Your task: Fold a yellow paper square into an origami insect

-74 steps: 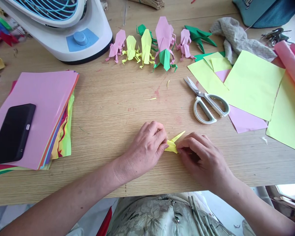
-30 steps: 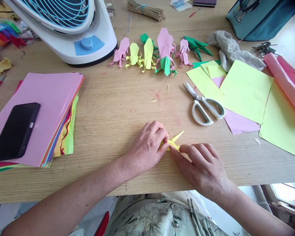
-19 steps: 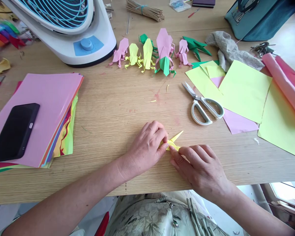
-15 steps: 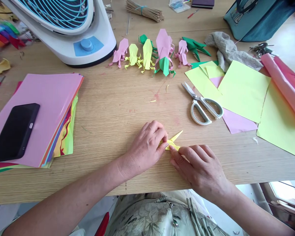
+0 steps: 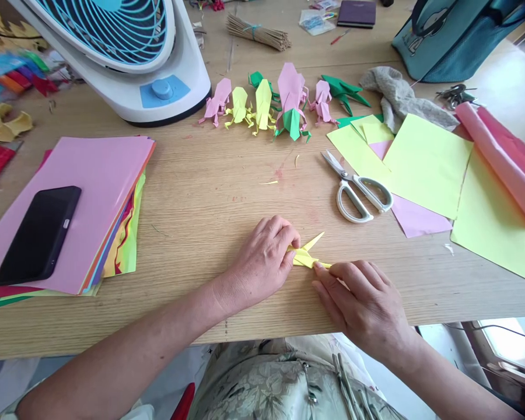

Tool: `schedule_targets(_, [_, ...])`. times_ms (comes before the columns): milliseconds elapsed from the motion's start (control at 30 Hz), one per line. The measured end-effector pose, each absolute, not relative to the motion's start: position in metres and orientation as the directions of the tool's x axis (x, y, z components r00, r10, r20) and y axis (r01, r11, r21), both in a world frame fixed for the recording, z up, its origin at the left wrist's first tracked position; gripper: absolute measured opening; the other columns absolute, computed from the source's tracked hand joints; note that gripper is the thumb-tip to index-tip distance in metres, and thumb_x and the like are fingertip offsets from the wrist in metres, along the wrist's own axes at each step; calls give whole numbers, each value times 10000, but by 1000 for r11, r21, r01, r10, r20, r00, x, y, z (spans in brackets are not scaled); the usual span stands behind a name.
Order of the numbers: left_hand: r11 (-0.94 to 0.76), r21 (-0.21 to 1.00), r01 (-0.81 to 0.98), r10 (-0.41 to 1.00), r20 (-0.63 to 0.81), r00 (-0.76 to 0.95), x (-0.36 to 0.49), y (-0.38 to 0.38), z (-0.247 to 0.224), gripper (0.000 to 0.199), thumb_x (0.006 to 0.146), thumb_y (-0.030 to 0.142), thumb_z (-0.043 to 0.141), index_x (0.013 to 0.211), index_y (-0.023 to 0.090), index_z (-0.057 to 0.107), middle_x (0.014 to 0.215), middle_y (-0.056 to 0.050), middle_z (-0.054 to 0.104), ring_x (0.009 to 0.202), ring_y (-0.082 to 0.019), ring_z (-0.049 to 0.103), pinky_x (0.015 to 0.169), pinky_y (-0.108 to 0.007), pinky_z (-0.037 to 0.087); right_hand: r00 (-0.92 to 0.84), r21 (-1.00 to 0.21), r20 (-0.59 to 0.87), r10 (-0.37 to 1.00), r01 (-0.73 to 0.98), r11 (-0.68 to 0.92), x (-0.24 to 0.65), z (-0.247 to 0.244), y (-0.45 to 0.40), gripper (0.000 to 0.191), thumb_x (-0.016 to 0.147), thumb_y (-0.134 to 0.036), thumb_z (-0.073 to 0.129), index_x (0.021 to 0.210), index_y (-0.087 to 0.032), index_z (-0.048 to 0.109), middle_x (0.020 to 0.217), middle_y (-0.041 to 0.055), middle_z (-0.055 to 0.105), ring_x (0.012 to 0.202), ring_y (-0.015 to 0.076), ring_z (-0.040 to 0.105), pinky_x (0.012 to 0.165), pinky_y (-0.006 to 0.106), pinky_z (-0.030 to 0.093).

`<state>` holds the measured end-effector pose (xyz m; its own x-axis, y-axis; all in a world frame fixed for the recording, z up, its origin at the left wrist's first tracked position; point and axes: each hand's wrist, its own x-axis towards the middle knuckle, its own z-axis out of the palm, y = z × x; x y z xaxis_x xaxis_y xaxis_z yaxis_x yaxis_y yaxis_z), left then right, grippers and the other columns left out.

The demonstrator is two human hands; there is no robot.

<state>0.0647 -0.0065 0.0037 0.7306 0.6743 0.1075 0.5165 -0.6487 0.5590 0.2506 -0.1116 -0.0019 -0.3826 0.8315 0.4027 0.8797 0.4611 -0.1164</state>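
Observation:
A small yellow folded paper piece (image 5: pixel 305 256) with narrow pointed flaps lies on the table near its front edge. My left hand (image 5: pixel 266 254) pinches its left end, which the fingers partly hide. The thumb and fingers of my right hand (image 5: pixel 363 297) are closed on a thin flap at its lower right. One pointed flap sticks up and to the right between the hands. Beyond my right hand lie white-handled scissors (image 5: pixel 354 189), blades slightly apart and pointing up and left.
Folded paper frogs (image 5: pixel 262 105) in pink, yellow and green stand in a row toward the back. A fan (image 5: pixel 175 76) and a phone (image 5: pixel 37 233) on a paper stack (image 5: pixel 100 169) are at left. Yellow sheets (image 5: pixel 429 163), a grey cloth (image 5: pixel 396 99) and a teal bag (image 5: pixel 446 46) lie right.
My right hand has slid a little right along the flap, so more of the yellow paper shows between the hands. My left hand keeps its pinch. The view has shifted slightly.

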Motion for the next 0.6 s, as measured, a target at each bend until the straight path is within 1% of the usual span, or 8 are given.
schedule_targets(67, [-643, 559, 524, 681, 105, 724, 65, -7, 4, 122, 874, 73, 514, 949, 168, 530, 1028, -63, 557, 1025, -203, 502, 955, -352, 415, -357, -127, 437, 825, 884, 450, 252, -1, -113, 253, 888, -135, 620, 1137, -91, 627, 848, 88, 599, 731, 191, 498, 644, 338, 393])
schedule_targets(167, [-642, 556, 528, 685, 107, 720, 65, -7, 4, 117, 879, 81, 511, 955, 166, 534, 1036, -67, 560, 1034, -205, 505, 958, -353, 416, -362, -118, 423, 831, 887, 447, 253, -2, -114, 312, 910, -212, 609, 1212, -137, 591, 929, 101, 575, 772, 200, 501, 676, 344, 416])
schedule_targets(233, [-643, 554, 528, 686, 112, 719, 65, -7, 4, 113, 881, 83, 510, 955, 165, 534, 1036, -67, 561, 1032, -203, 506, 959, -353, 417, -341, -118, 426, 838, 898, 424, 252, -2, -115, 293, 909, -267, 617, 1181, -160, 592, 947, 103, 558, 789, 207, 499, 687, 348, 427])
schedule_targets(333, [-646, 557, 521, 684, 120, 720, 65, -7, 3, 116, 880, 81, 512, 953, 169, 532, 1032, -63, 561, 1027, -203, 507, 954, -354, 423, -301, -109, 460, 836, 915, 389, 250, -3, -115, 316, 890, -244, 642, 1196, -201, 579, 1013, 109, 552, 843, 217, 511, 720, 351, 444])
schedule_targets(400, [-648, 558, 518, 683, 124, 720, 64, -7, 3, 124, 877, 81, 515, 954, 177, 529, 1032, -62, 559, 1030, -207, 509, 950, -358, 427, -328, -97, 404, 854, 913, 397, 249, -3, -112, 379, 901, -245, 622, 1275, -228, 559, 1142, 133, 552, 956, 252, 525, 780, 382, 452])
schedule_targets(467, [-651, 550, 523, 684, 127, 718, 64, -7, 2, 130, 875, 81, 519, 956, 182, 527, 1034, -62, 558, 1038, -211, 511, 951, -362, 428, -348, -110, 327, 879, 910, 401, 248, -3, -108, 392, 925, -290, 584, 1310, -221, 560, 1269, 154, 532, 1068, 292, 511, 831, 415, 447])
schedule_targets(533, [-654, 540, 530, 684, 125, 718, 64, -7, 2, 130, 875, 83, 521, 958, 182, 527, 1036, -63, 556, 1044, -212, 513, 957, -364, 425, -347, -130, 290, 892, 909, 396, 248, -2, -105, 380, 946, -331, 550, 1298, -191, 588, 1331, 161, 529, 1120, 307, 498, 855, 427, 439])
schedule_targets(600, [-655, 536, 532, 682, 117, 722, 64, -7, 2, 127, 876, 86, 524, 962, 179, 528, 1038, -64, 555, 1045, -210, 513, 962, -364, 423, -354, -126, 290, 889, 907, 402, 247, -2, -104, 376, 959, -339, 530, 1282, -164, 609, 1340, 160, 555, 1123, 300, 507, 861, 423, 431])
